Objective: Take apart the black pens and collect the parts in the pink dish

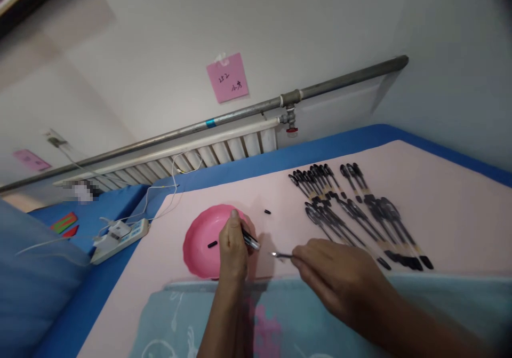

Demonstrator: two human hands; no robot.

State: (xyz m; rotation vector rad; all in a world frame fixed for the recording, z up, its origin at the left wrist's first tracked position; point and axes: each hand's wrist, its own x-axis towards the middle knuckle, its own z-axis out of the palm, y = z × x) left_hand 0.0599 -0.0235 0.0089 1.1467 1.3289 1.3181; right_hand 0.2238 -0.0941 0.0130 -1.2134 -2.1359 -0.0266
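Over the right side of a pink scalloped bowl (192,240), my left hand (232,248) is closed around a pen barrel (250,239), black with a clear end pointing right. My right hand (340,272) pinches a thin pen refill (283,255), dark with a shiny pointed tip. That tip faces the barrel's clear end, with a small gap between them. Inside the bowl lies a small black pen part (212,244). Another small black piece (268,212) rests on the pink table covering (276,187) beyond my hands.
Several black pens (348,214) lie in rows and bundles at the right. A light-blue patterned cloth (180,315) covers the near edge. A power strip (120,240) with white cables is on the left. A radiator (224,152) and pipe run along the wall behind.
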